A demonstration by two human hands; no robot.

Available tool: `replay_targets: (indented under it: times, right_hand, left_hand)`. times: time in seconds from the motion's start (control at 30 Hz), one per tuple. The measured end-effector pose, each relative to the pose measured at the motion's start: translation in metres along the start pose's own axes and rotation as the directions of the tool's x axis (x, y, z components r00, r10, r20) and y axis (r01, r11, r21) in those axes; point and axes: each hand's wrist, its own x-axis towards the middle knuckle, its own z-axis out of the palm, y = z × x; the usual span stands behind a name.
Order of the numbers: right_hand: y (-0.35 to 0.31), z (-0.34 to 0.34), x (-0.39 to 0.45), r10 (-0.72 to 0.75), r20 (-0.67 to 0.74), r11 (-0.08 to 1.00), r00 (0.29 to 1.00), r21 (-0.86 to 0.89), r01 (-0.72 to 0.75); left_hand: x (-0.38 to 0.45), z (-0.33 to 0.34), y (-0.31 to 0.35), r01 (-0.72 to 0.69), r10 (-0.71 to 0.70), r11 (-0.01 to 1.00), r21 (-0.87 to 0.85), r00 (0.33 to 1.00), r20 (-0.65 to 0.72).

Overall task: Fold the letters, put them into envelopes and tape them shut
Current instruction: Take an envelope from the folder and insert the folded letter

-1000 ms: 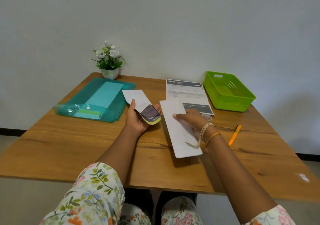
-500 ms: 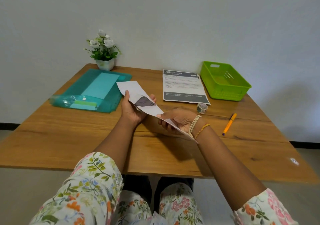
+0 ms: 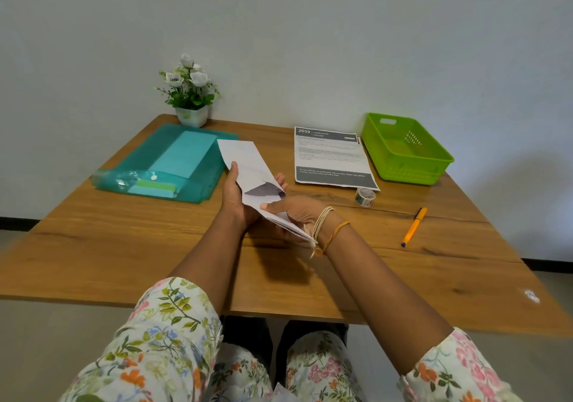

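Against a plain pale wall, the wooden surface (image 3: 124, 253) fills the middle of the view. At its 11 o'clock corner stands a potted plant (image 3: 188, 91), with a teal folder (image 3: 173, 166) just before it. Toward 1 o'clock lie a printed sheet (image 3: 331, 157) and a green basket (image 3: 403, 150); a tape roll (image 3: 365, 197) and an orange pen (image 3: 414, 226) sit nearer, at 2 o'clock. Above the surface's centre, the left hand (image 3: 240, 197) grips the white envelope (image 3: 245, 161) from below, thumb on its left edge. The right hand (image 3: 294, 215) pinches the folded letter (image 3: 288, 225) at the envelope's mouth, at 4 o'clock from the left hand.
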Motion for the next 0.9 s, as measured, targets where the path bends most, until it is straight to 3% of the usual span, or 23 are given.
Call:
replay_targets:
  times: [0.1, 0.17, 0.27, 0.3, 0.43, 0.53, 0.6, 0.7, 0.8, 0.9]
  right_hand:
    - [-0.006, 0.0, 0.011, -0.041, -0.054, 0.999, 0.998, -0.014, 0.04]
    - [-0.008, -0.001, 0.019, -0.043, -0.136, 0.994, 0.99, 0.098, 0.056]
    - [-0.001, -0.005, 0.018, -0.1, -0.12, 0.995, 0.988, 0.02, 0.103]
    - [0.0, -0.008, 0.017, -0.046, -0.105, 0.998, 0.993, 0.025, 0.049]
    - [0.003, -0.03, 0.0, 0.23, 0.177, 0.965, 0.957, -0.169, -0.201]
    - [-0.005, -0.045, -0.015, 0.295, 0.294, 0.929, 0.909, -0.312, -0.2]
    - [-0.009, -0.044, -0.016, 0.234, 0.241, 0.954, 0.942, -0.245, -0.174]
    - [-0.008, -0.034, -0.003, 0.064, -0.007, 0.992, 0.998, -0.112, -0.064]
    - [0.0, -0.016, 0.013, -0.022, -0.169, 0.999, 0.985, -0.047, 0.014]
    - [0.01, -0.005, 0.022, -0.053, -0.241, 0.995, 0.969, 0.065, 0.071]
  left_hand:
    - [0.0, 0.0, -0.001, -0.018, 0.018, 1.0, -0.013, 1.0, -0.013]
    - [0.0, 0.0, -0.002, -0.043, 0.043, 0.999, -0.001, 0.999, -0.025]
    - [-0.002, -0.001, -0.002, -0.021, 0.022, 1.0, 0.021, 0.999, -0.026]
    - [-0.002, -0.002, -0.001, -0.014, 0.014, 0.999, 0.036, 1.0, -0.018]
    - [0.0, -0.002, 0.0, -0.008, 0.008, 1.0, -0.023, 1.0, -0.025]
    - [0.001, -0.004, -0.001, -0.019, 0.018, 0.999, -0.038, 0.999, -0.033]
    - [0.003, -0.005, -0.001, -0.035, 0.033, 0.997, -0.064, 0.999, -0.041]
    - [0.007, -0.006, -0.001, -0.065, 0.06, 0.992, -0.104, 0.997, -0.043]
    - [0.01, -0.009, -0.001, -0.063, 0.062, 0.991, -0.117, 0.998, -0.013]
    - [0.012, -0.012, -0.001, -0.058, 0.058, 0.995, -0.078, 0.998, -0.004]
